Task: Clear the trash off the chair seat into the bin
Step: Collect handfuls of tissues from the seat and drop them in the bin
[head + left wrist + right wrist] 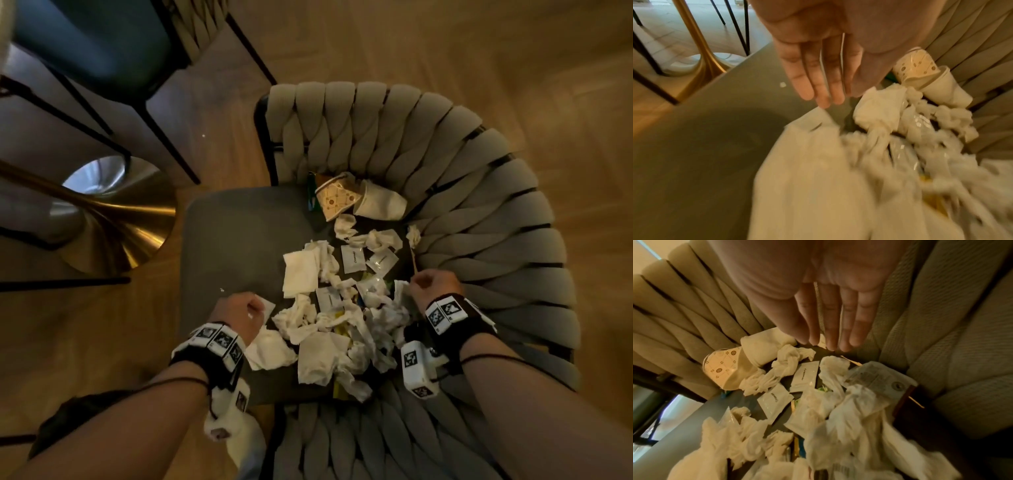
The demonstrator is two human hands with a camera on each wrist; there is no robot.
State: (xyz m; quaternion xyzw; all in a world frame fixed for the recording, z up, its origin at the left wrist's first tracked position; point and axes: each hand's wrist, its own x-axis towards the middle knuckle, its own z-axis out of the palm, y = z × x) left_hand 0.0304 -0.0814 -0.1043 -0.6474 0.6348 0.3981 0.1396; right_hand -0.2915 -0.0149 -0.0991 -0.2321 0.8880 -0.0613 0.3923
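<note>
Trash pile [342, 308] sits mid-frame on the chair seat [236, 240] — directly between my left hand [239, 317] and right hand [433, 289], both flat-fingered, holding nothing (bin unseen) — equally near.

A wooden floor [428, 48] is seen around the scene, laid in light boards. At ten o'clock a brass table base [130, 219] is seen flaring out onto the floor, with a bright reflection on its rim. At eleven o'clock a second chair with a blue seat [102, 44] is set on thin black legs [164, 144].
</note>
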